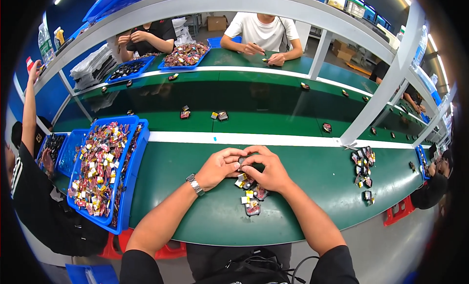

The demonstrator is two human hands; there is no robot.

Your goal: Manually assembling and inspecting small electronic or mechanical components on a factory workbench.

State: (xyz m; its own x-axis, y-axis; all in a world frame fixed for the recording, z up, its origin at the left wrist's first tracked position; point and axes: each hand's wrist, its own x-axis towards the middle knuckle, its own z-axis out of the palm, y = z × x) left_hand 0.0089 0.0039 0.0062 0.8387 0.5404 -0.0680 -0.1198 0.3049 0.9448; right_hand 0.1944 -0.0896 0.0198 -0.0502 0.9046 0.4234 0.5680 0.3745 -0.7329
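In front of me, over the green table [195, 220], both hands meet at the fingertips. My left hand [220, 167], with a metal watch on its wrist, pinches a small dark part [242, 161]. Closed on the same part from the other side is my right hand [267, 172]. Fingers cover most of it, so its exact kind is hidden. Just below the hands lies a loose cluster of small black-cased assemblies [252, 207] with reddish boards and yellow-and-white blocks.
Stacked blue trays [129, 206] heaped with similar parts stand at left. Another group of assemblies [363, 166] lies at right. Beyond a white rail [185, 137], scattered pieces sit on a green conveyor belt [273, 120]. A grey metal frame [391, 93] spans overhead. Several people work around.
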